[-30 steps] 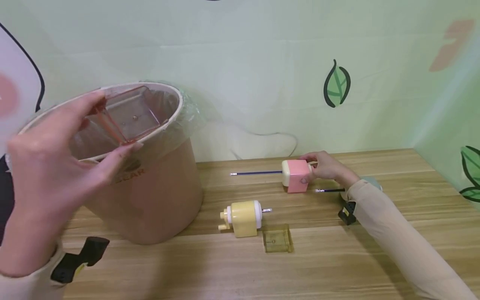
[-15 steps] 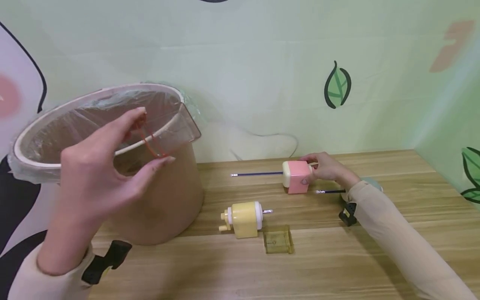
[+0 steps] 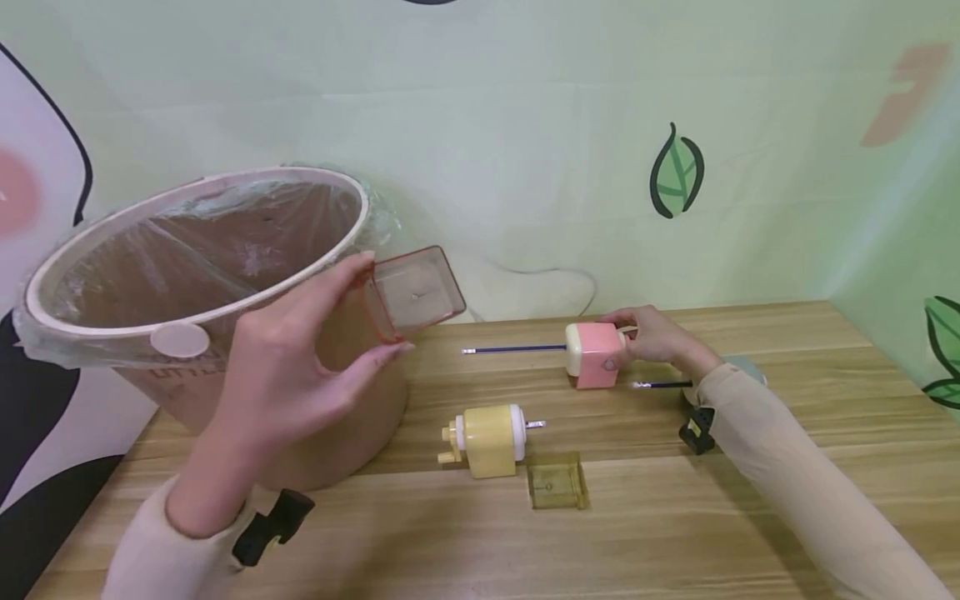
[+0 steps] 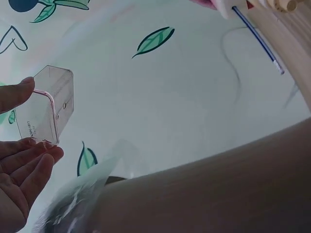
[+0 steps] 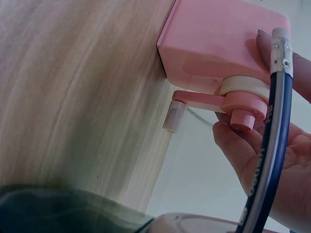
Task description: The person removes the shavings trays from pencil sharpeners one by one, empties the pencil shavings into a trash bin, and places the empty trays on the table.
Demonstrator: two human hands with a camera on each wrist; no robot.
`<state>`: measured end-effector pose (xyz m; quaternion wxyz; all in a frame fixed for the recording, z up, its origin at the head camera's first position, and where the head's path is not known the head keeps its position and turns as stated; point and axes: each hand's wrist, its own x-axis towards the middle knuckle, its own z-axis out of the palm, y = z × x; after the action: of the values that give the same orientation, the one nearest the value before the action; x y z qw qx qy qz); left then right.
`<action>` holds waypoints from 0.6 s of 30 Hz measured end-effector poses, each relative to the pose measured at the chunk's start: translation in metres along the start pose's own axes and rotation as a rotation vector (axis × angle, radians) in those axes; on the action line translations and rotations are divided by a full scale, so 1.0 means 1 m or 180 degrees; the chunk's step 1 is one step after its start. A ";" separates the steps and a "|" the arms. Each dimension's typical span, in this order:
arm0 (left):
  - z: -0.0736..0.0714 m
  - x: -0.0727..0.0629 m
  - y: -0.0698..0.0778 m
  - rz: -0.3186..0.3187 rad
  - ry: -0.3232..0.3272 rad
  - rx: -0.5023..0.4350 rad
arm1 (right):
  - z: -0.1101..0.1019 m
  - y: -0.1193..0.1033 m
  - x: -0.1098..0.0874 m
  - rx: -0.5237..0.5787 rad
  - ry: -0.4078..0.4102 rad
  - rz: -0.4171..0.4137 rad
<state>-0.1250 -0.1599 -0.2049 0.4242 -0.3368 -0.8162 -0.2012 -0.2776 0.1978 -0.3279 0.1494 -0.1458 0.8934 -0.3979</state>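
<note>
My left hand [image 3: 288,367] pinches a clear pink-tinted shavings drawer [image 3: 417,293] by its rim, between thumb and fingers. It hangs in the air right of the bin; in the left wrist view I see no shavings in the drawer [image 4: 51,104]. On the table, my right hand [image 3: 660,335] holds a pink crank pencil sharpener [image 3: 596,354] at its crank end. A blue pencil [image 3: 513,349] sticks out of the sharpener's cream front. The right wrist view shows the pink crank [image 5: 201,101] beside the fingers.
A bin [image 3: 180,333] with a plastic liner stands at left. A yellow pencil sharpener [image 3: 489,442] with a pencil in it and its yellow drawer [image 3: 557,483] sit mid-table. A third, bluish-green sharpener [image 3: 747,367] is mostly hidden by the right wrist, a dark pencil [image 3: 663,384] beside it.
My left hand has moved right with the pink drawer, from over the bin's opening to beside its rim. The right hand stays on the pink sharpener.
</note>
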 end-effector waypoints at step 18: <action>0.060 -0.022 -0.006 -0.0329 -0.0416 -0.0546 | 0.000 0.002 -0.003 -0.0039 0.0052 0.0044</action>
<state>-0.1534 -0.1353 -0.2567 0.3288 -0.3418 -0.8381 -0.2694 -0.2753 0.2003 -0.3291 0.1439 -0.1372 0.8979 -0.3926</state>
